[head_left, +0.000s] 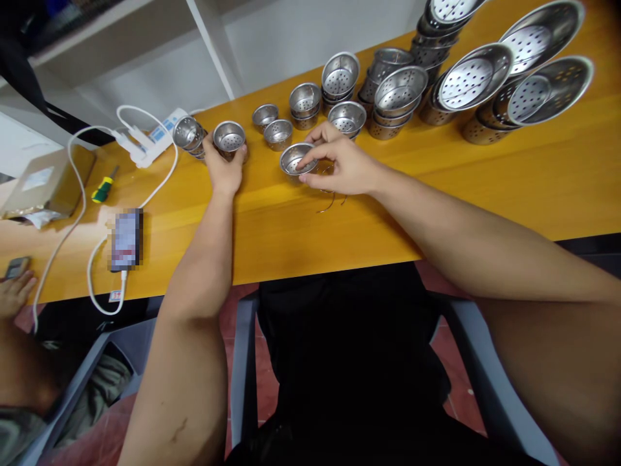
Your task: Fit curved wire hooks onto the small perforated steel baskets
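Observation:
My left hand (pixel 222 167) is wrapped round a small perforated steel cup (pixel 229 138) standing on the orange table (pixel 436 188). Another small steel cup (pixel 188 133) lies just left of it. My right hand (pixel 339 165) pinches the rim of a small steel strainer bowl (pixel 294 158) resting on the table. Thin wire pieces (pixel 330 202) lie under and in front of my right hand.
Rows of steel strainer cups (pixel 305 103) and stacked larger strainer bowls (pixel 473 81) fill the far side. At the left lie a power strip (pixel 150 139), white cables, a phone (pixel 127 239), a screwdriver (pixel 104 188) and a cardboard box (pixel 46 184). Another person's hand (pixel 14 291) shows at the far left.

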Available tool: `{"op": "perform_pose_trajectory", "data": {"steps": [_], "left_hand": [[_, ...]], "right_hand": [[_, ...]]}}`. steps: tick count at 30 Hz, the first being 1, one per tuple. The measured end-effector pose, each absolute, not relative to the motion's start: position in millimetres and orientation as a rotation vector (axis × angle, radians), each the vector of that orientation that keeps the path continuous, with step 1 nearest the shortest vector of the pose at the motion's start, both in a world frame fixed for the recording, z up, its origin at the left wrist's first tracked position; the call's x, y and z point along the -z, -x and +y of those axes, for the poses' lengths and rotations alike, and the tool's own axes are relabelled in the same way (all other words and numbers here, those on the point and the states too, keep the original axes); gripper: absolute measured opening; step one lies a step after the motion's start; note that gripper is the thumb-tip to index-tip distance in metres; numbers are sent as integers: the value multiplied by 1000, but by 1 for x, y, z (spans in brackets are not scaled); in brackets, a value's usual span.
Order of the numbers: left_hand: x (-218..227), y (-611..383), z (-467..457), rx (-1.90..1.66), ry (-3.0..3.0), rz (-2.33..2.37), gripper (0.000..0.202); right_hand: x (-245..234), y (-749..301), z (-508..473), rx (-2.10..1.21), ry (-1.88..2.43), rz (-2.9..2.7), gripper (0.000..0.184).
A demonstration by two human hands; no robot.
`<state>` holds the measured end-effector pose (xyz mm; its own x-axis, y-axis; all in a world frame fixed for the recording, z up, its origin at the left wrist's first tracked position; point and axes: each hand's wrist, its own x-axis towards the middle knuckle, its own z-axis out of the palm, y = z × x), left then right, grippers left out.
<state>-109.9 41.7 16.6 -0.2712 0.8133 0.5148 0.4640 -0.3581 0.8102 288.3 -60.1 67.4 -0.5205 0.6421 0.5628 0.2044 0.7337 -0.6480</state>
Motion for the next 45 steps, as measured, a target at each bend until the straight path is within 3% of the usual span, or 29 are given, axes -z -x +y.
{"op": "perform_pose_trajectory", "data": {"steps": [12, 19, 24, 27, 29, 35, 45], "left_hand": [[-1, 128, 60, -1658, -1645, 1551, 88], [-2, 127, 57, -1676, -1657, 1554, 120], [-19, 116, 51, -1889, -1660, 1477, 142], [-21, 118, 52, -1797, -1724, 1513, 150], [-17, 122, 54, -1703, -1756, 1530, 143], [0, 128, 58, -1611, -1701, 1556, 90], [5, 127, 62, -1459, -1664, 1680, 74]], "right_hand": [[-64, -286, -59, -675, 697, -2056, 37], [-64, -286, -59, -700, 674, -2052, 37], [-66, -287, -59, -695, 695, -2059, 39], [-67, -287, -60, -696, 703, -2067, 42], [-68, -287, -60, -702, 706, -2064, 43], [-66, -287, -59, -695, 692, -2063, 40], [-69, -287, -62, -740, 737, -2063, 46]]}}
